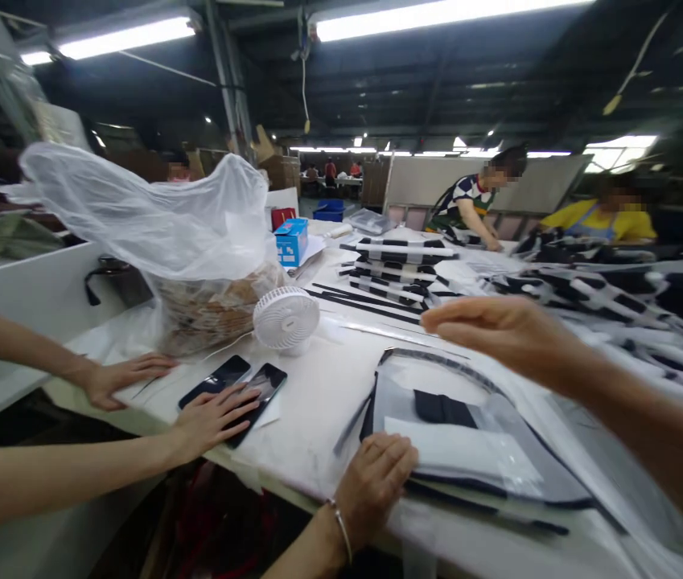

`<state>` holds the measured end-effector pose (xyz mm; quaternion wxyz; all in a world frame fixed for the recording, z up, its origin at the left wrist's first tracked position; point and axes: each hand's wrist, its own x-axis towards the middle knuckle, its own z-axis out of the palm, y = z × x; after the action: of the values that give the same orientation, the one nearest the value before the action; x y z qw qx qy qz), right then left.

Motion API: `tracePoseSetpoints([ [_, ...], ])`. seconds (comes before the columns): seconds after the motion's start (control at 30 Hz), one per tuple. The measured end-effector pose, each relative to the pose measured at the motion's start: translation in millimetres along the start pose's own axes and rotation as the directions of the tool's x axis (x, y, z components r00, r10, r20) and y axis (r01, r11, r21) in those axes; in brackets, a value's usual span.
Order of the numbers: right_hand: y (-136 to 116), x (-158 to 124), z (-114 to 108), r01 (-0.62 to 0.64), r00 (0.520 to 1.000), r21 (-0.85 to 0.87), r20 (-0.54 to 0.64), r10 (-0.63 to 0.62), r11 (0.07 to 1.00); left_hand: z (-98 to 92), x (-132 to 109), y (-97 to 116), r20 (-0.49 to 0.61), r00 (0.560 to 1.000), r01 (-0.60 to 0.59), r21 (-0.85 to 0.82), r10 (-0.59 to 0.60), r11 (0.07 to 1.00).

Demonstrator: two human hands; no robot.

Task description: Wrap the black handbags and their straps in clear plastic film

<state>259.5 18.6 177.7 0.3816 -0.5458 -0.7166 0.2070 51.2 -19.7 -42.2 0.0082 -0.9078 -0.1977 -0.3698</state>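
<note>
A flat grey, see-through bag (498, 462) with black edging lies on the white table in front of me, a strap-like loop at its top. On it are a black patch (445, 408) and a pale, shiny plastic packet (462, 446). My left hand (374, 482), a bracelet at its wrist, has its fingers curled over the bag's near left corner. Raised above the bag's far side, my right hand (491, 330) holds nothing that I can see; its fingers are stretched out and slightly blurred.
A co-worker's two hands rest at the left, one on two phones (260, 398). Behind stand a white fan (286, 318), a large plastic sack (196, 305) and a blue box (291, 241). Black-and-white bundles (398, 269) are stacked farther back; more lie piled right. Two people work beyond.
</note>
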Motion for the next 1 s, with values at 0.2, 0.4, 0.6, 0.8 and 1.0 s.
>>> tracePoseSetpoints([
  [0.2, 0, -3, -4, -0.149, 0.978, 0.396, -0.076, 0.194, 0.906, -0.4, 1, -3, 0.007, 1.0, -0.023, -0.025, 0.023, 0.999],
  [0.4, -90, 0, -44, 0.18, 0.983, 0.489, -0.063, -0.171, 0.853, 1.3, -1, -3, 0.046, 0.999, -0.026, -0.007, 0.026, 1.0],
  [0.6, 44, 10, 52, 0.09, 0.987, -0.267, 0.15, -0.051, 0.959, 1.2, 0, -3, 0.022, 1.0, -0.022, -0.011, 0.022, 1.0],
  [0.8, 139, 16, 115, 0.032, 0.989, -0.411, 0.143, 0.03, 0.911, 1.4, 0, -3, 0.008, 0.999, -0.044, 0.005, 0.044, 0.999],
  [1.0, 149, 19, 120, -0.147, 0.988, -0.201, 0.009, 0.151, 0.969, 2.6, 0, -4, 0.011, 0.999, -0.047, 0.011, 0.046, 0.999],
])
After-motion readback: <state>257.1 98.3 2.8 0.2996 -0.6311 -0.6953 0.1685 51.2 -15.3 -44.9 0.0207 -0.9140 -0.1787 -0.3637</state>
